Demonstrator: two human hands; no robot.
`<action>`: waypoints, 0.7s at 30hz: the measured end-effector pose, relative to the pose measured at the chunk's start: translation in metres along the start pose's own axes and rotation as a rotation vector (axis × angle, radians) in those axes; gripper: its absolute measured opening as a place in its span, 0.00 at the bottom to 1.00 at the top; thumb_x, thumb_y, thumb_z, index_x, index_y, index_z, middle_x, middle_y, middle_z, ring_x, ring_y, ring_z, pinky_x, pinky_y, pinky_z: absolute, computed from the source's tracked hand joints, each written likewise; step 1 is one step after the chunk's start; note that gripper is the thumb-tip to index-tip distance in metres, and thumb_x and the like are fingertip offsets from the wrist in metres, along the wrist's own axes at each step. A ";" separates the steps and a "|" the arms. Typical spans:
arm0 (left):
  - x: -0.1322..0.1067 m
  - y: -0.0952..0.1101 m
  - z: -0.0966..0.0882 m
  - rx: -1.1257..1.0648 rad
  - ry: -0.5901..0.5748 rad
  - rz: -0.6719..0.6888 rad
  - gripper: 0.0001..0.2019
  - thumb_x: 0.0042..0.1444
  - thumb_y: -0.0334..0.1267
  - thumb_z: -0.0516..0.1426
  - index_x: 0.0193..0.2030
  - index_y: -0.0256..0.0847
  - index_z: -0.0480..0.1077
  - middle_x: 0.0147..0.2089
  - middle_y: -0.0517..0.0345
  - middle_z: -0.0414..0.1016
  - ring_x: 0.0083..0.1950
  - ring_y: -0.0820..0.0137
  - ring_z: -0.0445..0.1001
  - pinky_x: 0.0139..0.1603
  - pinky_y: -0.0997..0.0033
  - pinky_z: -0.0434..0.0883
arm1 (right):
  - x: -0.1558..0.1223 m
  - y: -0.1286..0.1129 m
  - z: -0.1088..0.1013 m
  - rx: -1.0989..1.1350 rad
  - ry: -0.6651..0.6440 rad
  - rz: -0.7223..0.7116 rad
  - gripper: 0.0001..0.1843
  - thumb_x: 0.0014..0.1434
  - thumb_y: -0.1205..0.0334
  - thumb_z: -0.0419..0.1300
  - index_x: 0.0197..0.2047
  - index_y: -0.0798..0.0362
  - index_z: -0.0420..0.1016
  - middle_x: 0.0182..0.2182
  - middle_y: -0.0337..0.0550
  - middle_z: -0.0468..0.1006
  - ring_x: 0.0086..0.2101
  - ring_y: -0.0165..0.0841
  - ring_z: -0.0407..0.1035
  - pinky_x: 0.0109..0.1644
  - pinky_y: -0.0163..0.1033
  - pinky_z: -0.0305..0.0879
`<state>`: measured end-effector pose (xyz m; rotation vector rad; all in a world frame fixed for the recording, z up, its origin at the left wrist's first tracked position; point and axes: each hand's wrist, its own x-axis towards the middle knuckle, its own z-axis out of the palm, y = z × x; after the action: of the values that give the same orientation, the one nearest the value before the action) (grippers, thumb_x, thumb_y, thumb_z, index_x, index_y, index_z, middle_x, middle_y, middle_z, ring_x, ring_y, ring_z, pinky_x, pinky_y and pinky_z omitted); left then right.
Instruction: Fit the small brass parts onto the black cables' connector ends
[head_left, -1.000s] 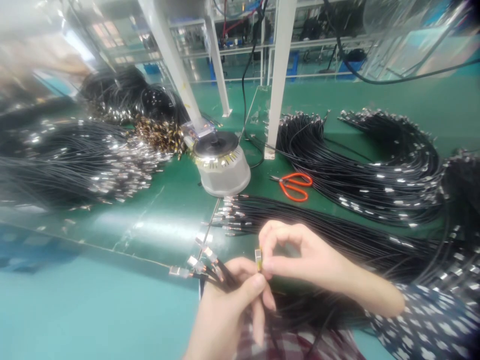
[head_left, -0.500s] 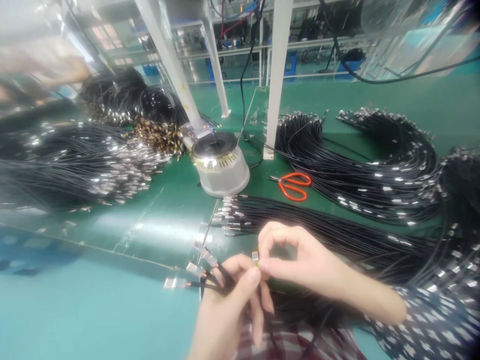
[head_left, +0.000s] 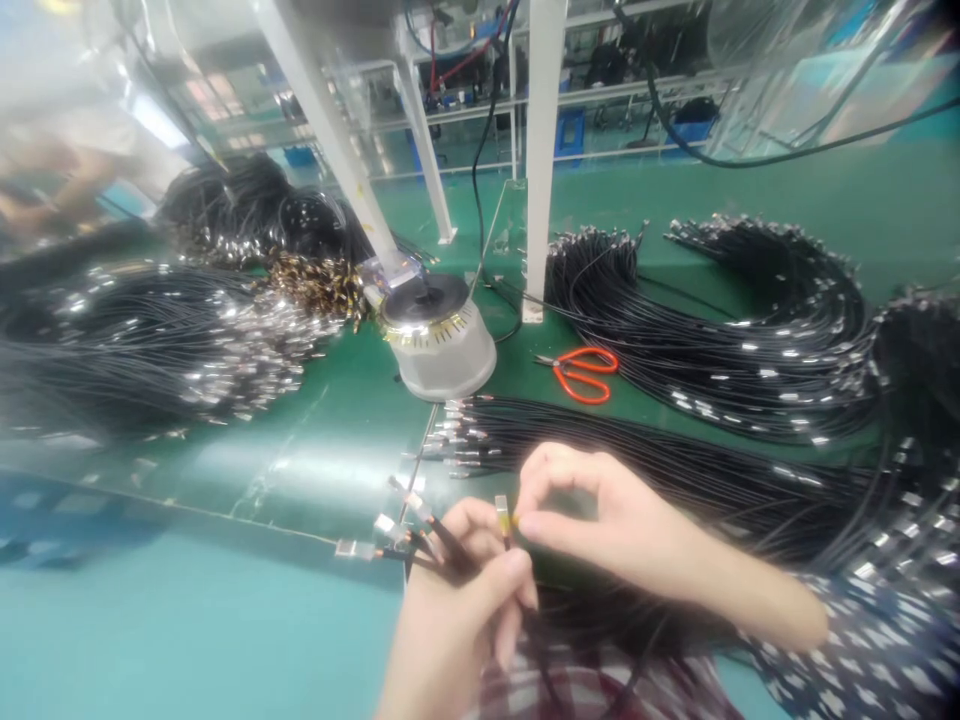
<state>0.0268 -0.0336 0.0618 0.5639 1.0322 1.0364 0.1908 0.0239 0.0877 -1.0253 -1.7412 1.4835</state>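
My left hand (head_left: 469, 600) is closed around several black cables (head_left: 442, 545). Their metal connector ends (head_left: 356, 549) fan out to the left past my knuckles. One more cable end, a metal connector (head_left: 501, 508) with a yellow band below it, stands upright between my two hands. Thumb and forefinger of my right hand (head_left: 562, 500) are pinched together at the yellow piece (head_left: 512, 523), apparently a bit of tape, beside that connector. Beyond my hands is a white round tape dispenser (head_left: 444, 360) with a black top and yellow strips along its rim.
Orange-handled scissors (head_left: 585, 373) lie right of the dispenser. A row of black cables (head_left: 637, 440) runs behind my right hand. Larger cable bundles lie on the right (head_left: 720, 350) and left (head_left: 150, 330). White posts (head_left: 544, 170) rise from the green table (head_left: 315, 420). A person's blurred arm (head_left: 75, 180) is far left.
The connector between my hands now stands higher, with its yellow band showing. My left thumb has slid lower, and my right fingertips have drawn slightly away from it.
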 end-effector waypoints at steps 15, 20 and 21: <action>0.003 -0.001 0.004 -0.120 0.058 0.009 0.10 0.52 0.36 0.65 0.25 0.35 0.71 0.23 0.56 0.80 0.11 0.85 0.62 0.19 0.83 0.59 | 0.001 -0.002 0.007 -0.054 0.113 0.067 0.07 0.54 0.69 0.65 0.25 0.55 0.77 0.31 0.39 0.77 0.36 0.33 0.71 0.43 0.40 0.64; 0.004 -0.005 0.002 -0.108 0.046 0.027 0.10 0.53 0.37 0.65 0.26 0.35 0.71 0.21 0.57 0.79 0.10 0.86 0.61 0.17 0.84 0.55 | 0.008 0.006 0.008 0.115 0.068 0.116 0.05 0.51 0.68 0.66 0.24 0.56 0.77 0.30 0.40 0.76 0.33 0.32 0.70 0.41 0.40 0.65; 0.004 -0.006 0.001 -0.100 0.044 0.025 0.11 0.53 0.38 0.65 0.26 0.35 0.71 0.21 0.58 0.78 0.10 0.87 0.60 0.16 0.85 0.52 | 0.010 0.008 0.009 0.161 0.060 0.117 0.06 0.51 0.67 0.66 0.24 0.56 0.77 0.29 0.40 0.75 0.32 0.32 0.70 0.41 0.39 0.64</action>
<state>0.0310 -0.0324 0.0559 0.4759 1.0081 1.1201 0.1795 0.0281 0.0779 -1.0911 -1.5160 1.6191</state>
